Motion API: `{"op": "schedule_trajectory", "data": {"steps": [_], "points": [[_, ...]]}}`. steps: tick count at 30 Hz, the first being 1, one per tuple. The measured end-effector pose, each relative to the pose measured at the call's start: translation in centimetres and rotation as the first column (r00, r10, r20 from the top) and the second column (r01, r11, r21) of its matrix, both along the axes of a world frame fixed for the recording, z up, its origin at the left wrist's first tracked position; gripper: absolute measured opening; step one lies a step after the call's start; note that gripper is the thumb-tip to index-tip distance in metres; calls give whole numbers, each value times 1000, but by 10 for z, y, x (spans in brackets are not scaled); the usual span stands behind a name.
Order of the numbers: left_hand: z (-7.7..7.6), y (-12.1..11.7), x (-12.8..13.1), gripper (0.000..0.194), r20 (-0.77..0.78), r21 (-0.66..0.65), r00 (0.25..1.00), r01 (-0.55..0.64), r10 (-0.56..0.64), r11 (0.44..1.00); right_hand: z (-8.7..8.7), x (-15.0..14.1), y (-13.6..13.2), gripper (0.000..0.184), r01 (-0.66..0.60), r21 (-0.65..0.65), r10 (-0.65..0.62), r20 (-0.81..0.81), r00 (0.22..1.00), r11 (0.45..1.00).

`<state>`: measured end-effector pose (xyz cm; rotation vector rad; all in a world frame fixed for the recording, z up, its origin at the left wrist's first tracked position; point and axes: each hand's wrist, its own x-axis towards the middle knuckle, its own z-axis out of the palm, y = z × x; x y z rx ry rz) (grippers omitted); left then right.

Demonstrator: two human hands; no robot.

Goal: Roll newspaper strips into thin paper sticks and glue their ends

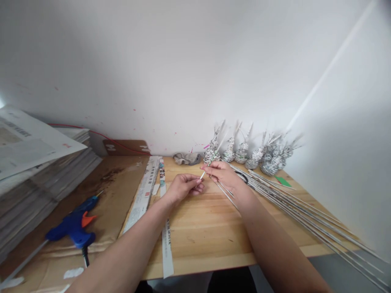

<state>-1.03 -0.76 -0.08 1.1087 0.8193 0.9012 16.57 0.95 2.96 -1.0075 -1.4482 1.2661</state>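
Over the middle of the wooden table, my left hand (186, 188) has its fingers closed around a thin white rolled-paper stick (202, 175). My right hand (222, 175) pinches the upper end of that stick, where a small pink bit (203, 167) shows by the fingertips. Both hands are close together, slightly apart. A few thin paper sticks (227, 194) slant out from under my right hand; whether they join what it holds I cannot tell. Just behind my right hand stands a woven paper figure (211, 154) with sticks poking from its top.
More woven paper figures (270, 162) line the wall. Long paper sticks (293, 207) overhang the table's right edge. A grey cloth (187, 158) and paper strips (166, 240) lie nearby. At left are a blue glue gun (71, 226) on cardboard (110, 203) and a newspaper stack (45, 183).
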Motion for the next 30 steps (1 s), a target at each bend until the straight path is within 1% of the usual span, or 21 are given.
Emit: {"op": "schedule_trajectory", "data": {"steps": [4, 5, 7, 9, 10, 13, 14, 18, 19, 22, 23, 27, 28, 30], "points": [[-2, 1, 0, 36, -3, 13, 1000, 11, -11, 1000, -6, 0, 3, 34, 94, -12, -94, 17, 995, 995], [-2, 1, -1, 36, -3, 14, 1000, 10, -10, 1000, -7, 0, 4, 33, 81, -28, -80, 16, 997, 996], [-2, 1, -1, 36, -1, 14, 1000, -2, 2, 1000, -8, 0, 4, 30, -1, -43, 1, 17, 1000, 999], [-1, 0, -1, 37, 2, 6, 1000, -13, 13, 1000, -8, 0, 5, 29, -52, -30, 53, 23, 998, 998], [0, 0, -1, 38, 1, 2, 1000, -17, 17, 1000, -9, -1, 5, 29, -38, -17, 39, 35, 999, 999], [1, -1, -1, 38, -1, 0, 1000, -10, 10, 1000, -10, -2, 6, 32, 56, 15, -57, 57, 997, 998], [1, -1, -1, 39, -1, 3, 1000, -6, 6, 1000, -10, -3, 6, 32, 53, 15, -54, 54, 997, 998], [2, -1, -1, 38, -3, 14, 1000, -5, 5, 1000, -6, -3, 3, 31, -83, -16, 84, 57, 995, 996], [2, -1, -1, 37, -6, 12, 1000, -9, 9, 1000, -5, -3, 2, 31, -78, -13, 79, 70, 994, 997], [2, -2, -1, 36, -23, 9, 1000, -12, 13, 1000, -3, -3, 0, 31, 34, 32, -37, 95, 995, 999], [2, -1, -2, 36, -27, 11, 1000, -13, 13, 1000, -3, -3, 0, 31, 43, 41, -46, 93, 995, 998], [1, 0, -2, 36, -27, 24, 1000, -11, 12, 1000, -4, -3, 0, 30, -86, 18, 84, 85, 993, 996], [0, 0, -2, 36, -29, 24, 1000, -10, 11, 1000, -5, -3, 1, 31, -89, 17, 87, 91, 992, 996], [1, 0, -2, 36, -38, 25, 999, -7, 8, 1000, -6, -3, 1, 32, -41, 28, 38, 97, 995, 999]]}}
